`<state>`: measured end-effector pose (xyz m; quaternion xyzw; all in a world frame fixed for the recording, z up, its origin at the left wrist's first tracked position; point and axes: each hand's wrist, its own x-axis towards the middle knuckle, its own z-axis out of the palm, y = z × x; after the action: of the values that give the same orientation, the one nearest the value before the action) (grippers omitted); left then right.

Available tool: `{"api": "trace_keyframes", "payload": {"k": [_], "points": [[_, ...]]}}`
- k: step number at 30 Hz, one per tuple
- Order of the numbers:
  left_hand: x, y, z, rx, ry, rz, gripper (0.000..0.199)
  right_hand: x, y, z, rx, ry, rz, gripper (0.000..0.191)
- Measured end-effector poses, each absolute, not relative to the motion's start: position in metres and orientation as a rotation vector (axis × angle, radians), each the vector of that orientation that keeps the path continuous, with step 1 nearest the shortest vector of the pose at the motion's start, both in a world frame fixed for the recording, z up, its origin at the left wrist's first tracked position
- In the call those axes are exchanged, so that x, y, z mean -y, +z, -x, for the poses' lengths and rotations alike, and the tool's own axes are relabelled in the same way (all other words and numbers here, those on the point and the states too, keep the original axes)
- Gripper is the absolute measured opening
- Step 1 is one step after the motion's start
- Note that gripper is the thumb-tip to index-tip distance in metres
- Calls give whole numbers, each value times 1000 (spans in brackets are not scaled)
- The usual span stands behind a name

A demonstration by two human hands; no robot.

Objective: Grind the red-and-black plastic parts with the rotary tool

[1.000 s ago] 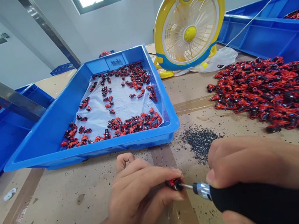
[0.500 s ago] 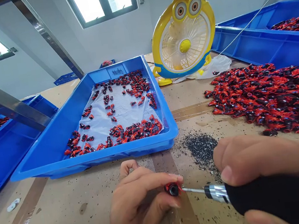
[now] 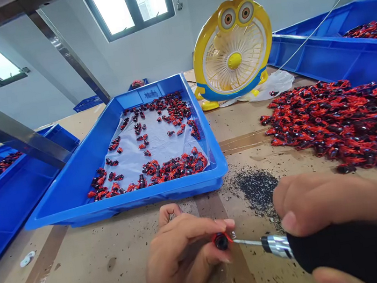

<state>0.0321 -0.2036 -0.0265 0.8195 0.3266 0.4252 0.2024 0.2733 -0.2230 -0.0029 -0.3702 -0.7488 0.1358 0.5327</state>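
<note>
L hand [image 3: 182,251] pinches the red-and-black part [image 3: 221,241] over the surface [image 3: 90,265], prob. to steady it w/ its round end exposed, while R hand [image 3: 339,204] is wrapped round the black-handled driver [image 3: 360,248], thin tip angled close to the part.

bright daylight glares through washed-out windows [image 3: 128,6]; wide-angle distortion stretches the edges.
</note>
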Motion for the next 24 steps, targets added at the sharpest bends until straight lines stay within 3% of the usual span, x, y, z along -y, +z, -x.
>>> {"api": "trace_keyframes", "payload": {"k": [7,11,16,24], "points": [[203,-24,-34,-911,1197,-2286,19,211,6,-257,1795,322,855,45],[202,-24,-34,-891,1168,-2312,12,216,-3,-253,1785,342,843,38],[202,-26,-33,-890,1178,-2340,16,220,-15,-257,1767,415,788,14],[203,-24,-33,-1000,1154,-2335,15,220,-14,-266,1830,387,767,10]]}}
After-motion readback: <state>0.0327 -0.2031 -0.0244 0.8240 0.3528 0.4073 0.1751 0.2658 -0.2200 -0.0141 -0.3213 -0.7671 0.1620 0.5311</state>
